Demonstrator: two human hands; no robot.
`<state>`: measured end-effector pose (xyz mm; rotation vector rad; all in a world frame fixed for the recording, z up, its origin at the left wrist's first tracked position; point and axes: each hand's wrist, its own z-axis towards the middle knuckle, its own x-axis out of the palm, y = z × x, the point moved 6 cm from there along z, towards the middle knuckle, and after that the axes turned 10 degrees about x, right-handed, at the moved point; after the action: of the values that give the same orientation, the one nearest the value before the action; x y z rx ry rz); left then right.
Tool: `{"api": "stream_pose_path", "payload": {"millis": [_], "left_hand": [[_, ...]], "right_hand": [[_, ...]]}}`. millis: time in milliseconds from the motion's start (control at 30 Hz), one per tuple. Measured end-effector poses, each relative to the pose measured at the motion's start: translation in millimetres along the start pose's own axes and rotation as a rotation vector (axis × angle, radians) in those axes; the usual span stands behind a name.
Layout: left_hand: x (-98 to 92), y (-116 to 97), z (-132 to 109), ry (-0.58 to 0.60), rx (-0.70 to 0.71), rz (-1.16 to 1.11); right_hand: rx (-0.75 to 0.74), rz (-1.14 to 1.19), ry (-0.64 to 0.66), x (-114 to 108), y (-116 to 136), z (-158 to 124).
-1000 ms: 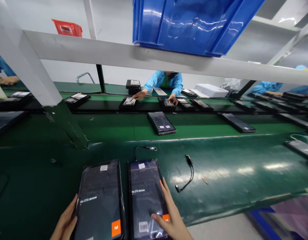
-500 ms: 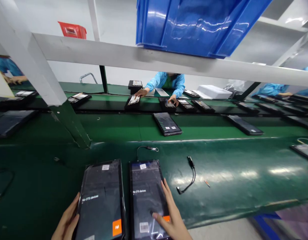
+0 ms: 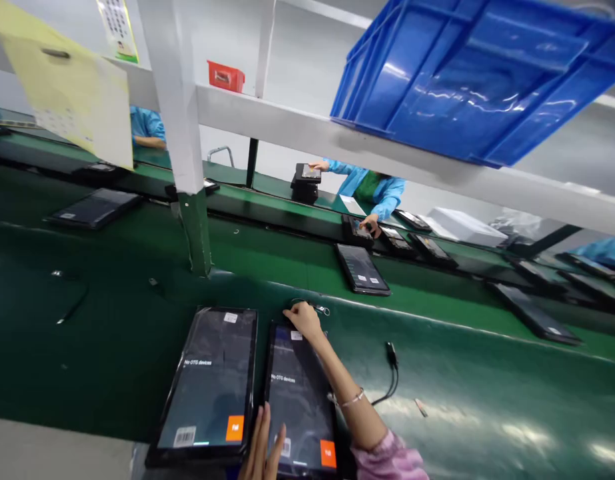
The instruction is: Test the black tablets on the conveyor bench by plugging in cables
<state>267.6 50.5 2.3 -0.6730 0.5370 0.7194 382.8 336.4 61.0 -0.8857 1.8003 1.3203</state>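
Two dark tablets lie side by side on the green bench, both showing "No OTG devices" and an orange "Fail" box. The left tablet [image 3: 214, 390] is not touched by either hand. At the lower left edge of the right tablet [image 3: 302, 407], my left hand [image 3: 260, 443] grips the side, long fingers along the edge and thumb over the screen. My right hand [image 3: 303, 320] reaches across to that tablet's top edge, its fingers pinched on a short cable [image 3: 320, 309]. The plug is hidden by the fingers; a metal end with a ring shows beyond them.
A black adapter cable [image 3: 392, 367] and a small orange-white scrap [image 3: 420, 407] lie right of the tablets. Further tablets [image 3: 362, 269] rest on the strip behind. A white-green post [image 3: 194, 227] and a blue crate [image 3: 467, 80] stand ahead. Across, a co-worker in blue handles opened devices.
My right hand has left the right tablet's side and moved up to the cable at its top edge. My left hand has shifted from the left tablet to the right one. The view has turned left.
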Motion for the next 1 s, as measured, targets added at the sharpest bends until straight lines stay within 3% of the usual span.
{"api": "stream_pose_path", "payload": {"millis": [167, 333, 600, 800, 1000], "left_hand": [[-6.4, 6.2, -2.5, 0.071, -0.015, -0.012], [5.0, 12.4, -13.0, 0.259, -0.129, -0.160], [10.3, 13.5, -10.7, 0.359, -0.250, -0.143], [6.5, 10.4, -8.6, 0.351, -0.205, -0.123], [-4.3, 13.3, -4.6, 0.244, -0.254, -0.251]], "right_hand": [[0.010, 0.001, -0.004, 5.4, -13.1, -5.9], [-0.050, 0.028, 0.019, 6.8, -11.4, -7.7], [-0.069, 0.058, 0.052, 9.1, -14.3, -1.6], [-0.069, 0.081, 0.063, 9.1, -14.7, -1.0], [-0.074, 0.090, 0.073, 8.8, -14.6, 0.3]]}}
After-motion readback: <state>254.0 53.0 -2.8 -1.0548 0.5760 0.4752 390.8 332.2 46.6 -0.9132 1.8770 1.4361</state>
